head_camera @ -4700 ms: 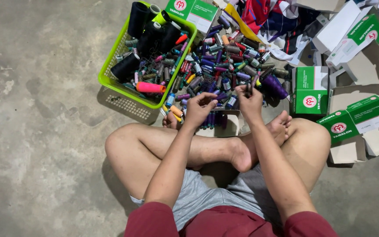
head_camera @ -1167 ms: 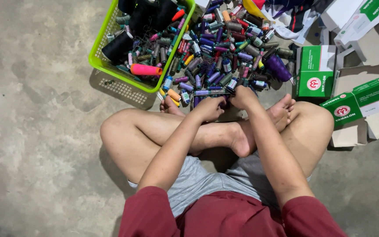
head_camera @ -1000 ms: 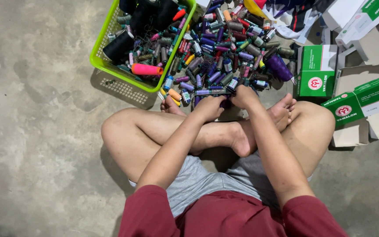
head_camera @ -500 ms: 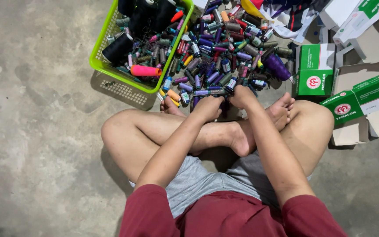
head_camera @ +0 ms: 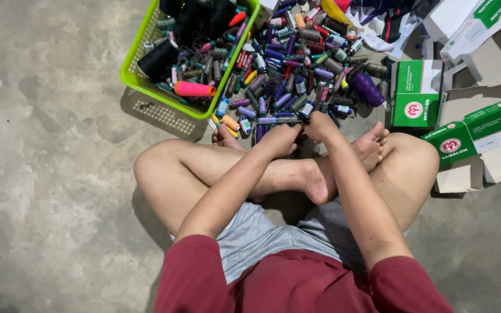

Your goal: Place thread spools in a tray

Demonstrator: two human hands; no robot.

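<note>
Head view: left hand (head_camera: 279, 139) and right hand (head_camera: 320, 124) are both pinching a thin dark spool (head_camera: 279, 121) beside the thread pile (head_camera: 302, 64).

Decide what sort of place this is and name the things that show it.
Probably a sewing or garment workroom floor. A heap of coloured thread spools lies on bare concrete, beside a green basket of spools and green-and-white cartons. Both hands, left hand and right hand, work at the heap's edge.
</note>
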